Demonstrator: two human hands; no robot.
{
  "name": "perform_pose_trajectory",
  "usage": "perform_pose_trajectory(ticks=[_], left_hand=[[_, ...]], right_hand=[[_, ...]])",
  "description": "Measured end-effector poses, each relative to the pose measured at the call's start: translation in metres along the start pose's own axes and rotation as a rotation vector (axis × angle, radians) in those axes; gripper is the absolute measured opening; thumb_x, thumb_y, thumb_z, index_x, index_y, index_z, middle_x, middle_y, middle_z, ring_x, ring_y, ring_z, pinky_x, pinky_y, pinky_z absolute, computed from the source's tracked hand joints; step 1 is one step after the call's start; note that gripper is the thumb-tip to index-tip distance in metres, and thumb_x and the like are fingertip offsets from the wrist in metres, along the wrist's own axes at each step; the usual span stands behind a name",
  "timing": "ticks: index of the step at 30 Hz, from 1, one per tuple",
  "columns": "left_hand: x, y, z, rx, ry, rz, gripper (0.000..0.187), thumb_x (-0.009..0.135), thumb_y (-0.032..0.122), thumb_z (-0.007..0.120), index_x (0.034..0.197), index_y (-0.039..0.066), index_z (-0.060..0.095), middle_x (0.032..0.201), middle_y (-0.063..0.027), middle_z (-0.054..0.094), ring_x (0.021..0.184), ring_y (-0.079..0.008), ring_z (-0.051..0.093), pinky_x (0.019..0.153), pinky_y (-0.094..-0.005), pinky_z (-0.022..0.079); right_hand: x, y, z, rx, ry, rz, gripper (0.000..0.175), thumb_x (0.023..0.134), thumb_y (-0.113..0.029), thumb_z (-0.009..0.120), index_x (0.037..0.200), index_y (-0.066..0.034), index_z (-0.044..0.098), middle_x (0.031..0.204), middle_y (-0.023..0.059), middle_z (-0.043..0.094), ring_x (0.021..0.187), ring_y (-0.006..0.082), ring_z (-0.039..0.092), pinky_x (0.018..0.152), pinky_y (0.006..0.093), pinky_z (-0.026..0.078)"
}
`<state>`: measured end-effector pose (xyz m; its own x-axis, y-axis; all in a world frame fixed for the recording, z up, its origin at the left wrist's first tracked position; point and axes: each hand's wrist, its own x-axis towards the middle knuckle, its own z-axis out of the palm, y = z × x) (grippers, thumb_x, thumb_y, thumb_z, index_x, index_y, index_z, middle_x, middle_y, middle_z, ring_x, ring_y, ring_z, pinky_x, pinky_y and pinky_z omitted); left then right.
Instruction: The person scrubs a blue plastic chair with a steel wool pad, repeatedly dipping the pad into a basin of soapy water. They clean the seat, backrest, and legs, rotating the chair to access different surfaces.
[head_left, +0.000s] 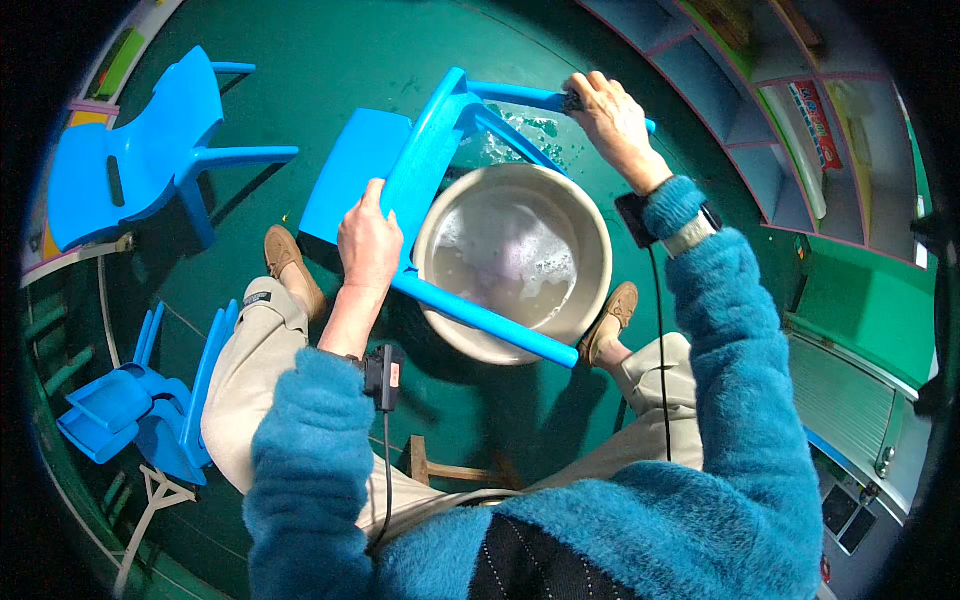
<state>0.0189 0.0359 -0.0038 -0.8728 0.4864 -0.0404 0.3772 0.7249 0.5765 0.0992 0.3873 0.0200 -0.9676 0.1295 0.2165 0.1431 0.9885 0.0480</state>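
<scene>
A blue plastic child's chair (431, 157) lies tipped over the near-left part of a round beige tub (606, 259), with its legs pointing right. Sudsy, cloudy water (502, 255) stands in the tub between my feet. My left hand (369, 238) grips the edge of the chair's seat. Near the end of the far leg, my right hand (611, 124) presses a dark scouring pad (574, 103) against the blue plastic; the fingers hide part of the pad. One leg crosses above the tub's near rim.
Another blue chair (142, 161) lies at the upper left, and more blue chairs (142, 412) are at the lower left. Shelves (750, 112) line the right side. Water and suds (525, 139) wet the green floor beyond the tub. A wooden stool part (457, 471) shows below me.
</scene>
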Motion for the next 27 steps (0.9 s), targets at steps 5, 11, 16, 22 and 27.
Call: perform_pose_trajectory(ticks=[5, 11, 16, 22, 27], left_hand=[[0.000, 0.000, -0.002, 0.038, -0.035, -0.035, 0.042, 0.083, 0.004, 0.067, 0.123, 0.005, 0.054, 0.100, -0.0236, 0.068, 0.093, -0.0418, 0.066, 0.079, -0.0491, 0.054], [-0.001, -0.003, -0.004, 0.009, -0.051, -0.020, 0.041, 0.083, 0.003, 0.067, 0.122, 0.005, 0.053, 0.101, -0.0238, 0.067, 0.093, -0.0422, 0.066, 0.078, -0.0491, 0.054], [0.001, 0.001, -0.002, 0.017, -0.028, -0.013, 0.040, 0.082, 0.003, 0.067, 0.120, 0.006, 0.054, 0.102, -0.0227, 0.067, 0.094, -0.0416, 0.066, 0.078, -0.0490, 0.054], [-0.001, 0.000, -0.004, 0.056, -0.032, -0.018, 0.041, 0.081, 0.004, 0.069, 0.120, 0.007, 0.054, 0.104, -0.0210, 0.067, 0.096, -0.0403, 0.066, 0.079, -0.0483, 0.054], [-0.001, -0.001, -0.003, 0.020, -0.038, -0.021, 0.042, 0.080, 0.005, 0.070, 0.119, 0.007, 0.054, 0.103, -0.0205, 0.067, 0.096, -0.0404, 0.066, 0.079, -0.0483, 0.054]], right_hand=[[0.061, -0.063, 0.045, -0.017, -0.018, 0.014, 0.016, 0.090, -0.016, 0.055, 0.106, -0.0132, 0.055, 0.095, 0.0119, 0.059, 0.087, 0.0286, 0.064, 0.070, 0.0396, 0.055], [0.039, -0.041, 0.038, 0.130, 0.005, 0.073, 0.035, 0.082, -0.027, 0.073, 0.109, -0.0147, 0.054, 0.098, 0.0105, 0.059, 0.089, 0.0303, 0.065, 0.070, 0.0426, 0.055], [0.035, -0.037, 0.037, 0.076, 0.033, 0.072, 0.038, 0.081, -0.029, 0.074, 0.108, -0.0141, 0.053, 0.095, 0.0109, 0.059, 0.086, 0.0307, 0.065, 0.069, 0.0429, 0.055], [0.075, -0.074, 0.070, 0.096, -0.037, 0.062, 0.035, 0.085, -0.027, 0.069, 0.112, -0.0140, 0.052, 0.097, 0.0129, 0.059, 0.090, 0.0319, 0.065, 0.070, 0.0429, 0.055], [0.033, -0.035, 0.038, 0.040, -0.001, 0.074, 0.031, 0.083, -0.023, 0.069, 0.109, -0.0152, 0.054, 0.095, 0.0106, 0.058, 0.088, 0.0297, 0.065, 0.067, 0.0425, 0.055]])
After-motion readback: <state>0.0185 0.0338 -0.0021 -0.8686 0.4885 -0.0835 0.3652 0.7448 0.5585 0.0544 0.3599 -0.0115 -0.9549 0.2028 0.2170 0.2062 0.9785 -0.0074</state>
